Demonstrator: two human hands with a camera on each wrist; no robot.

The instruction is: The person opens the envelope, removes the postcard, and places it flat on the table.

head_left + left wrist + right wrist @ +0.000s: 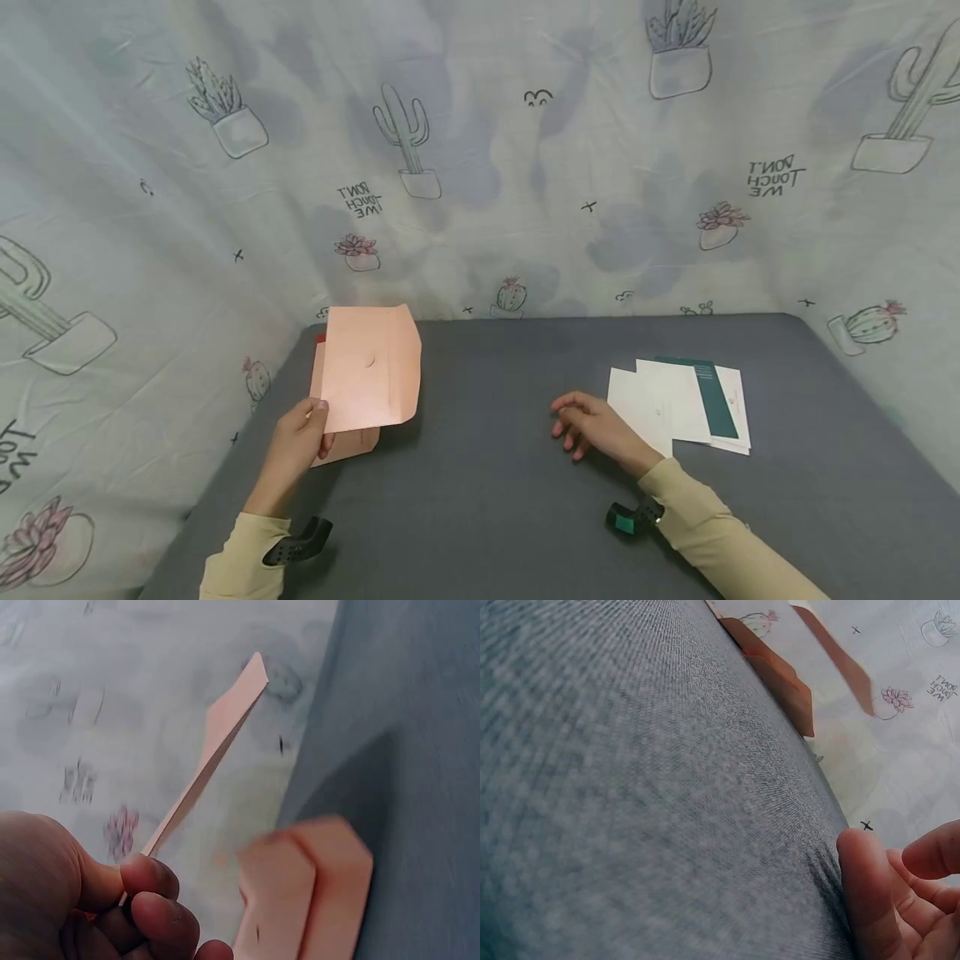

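Note:
My left hand (298,437) pinches a peach-coloured envelope (363,367) by its lower left edge, between thumb and fingers. The envelope is raised off the table, its flap side to the right; the left wrist view shows the held envelope (214,754) nearly edge-on. Below it, more peach envelopes (348,446) lie on the table, partly hidden by the raised one. My right hand (600,429) hovers low near the white cards with loosely bent fingers and holds nothing. In the right wrist view its thumb and fingers (870,900) are apart.
White cards (667,400) and a dark green card (716,400) lie overlapped at the right of the grey table (487,492). A small red edge (321,338) shows behind the raised envelope. A cactus-print curtain (480,167) hangs behind and at both sides.

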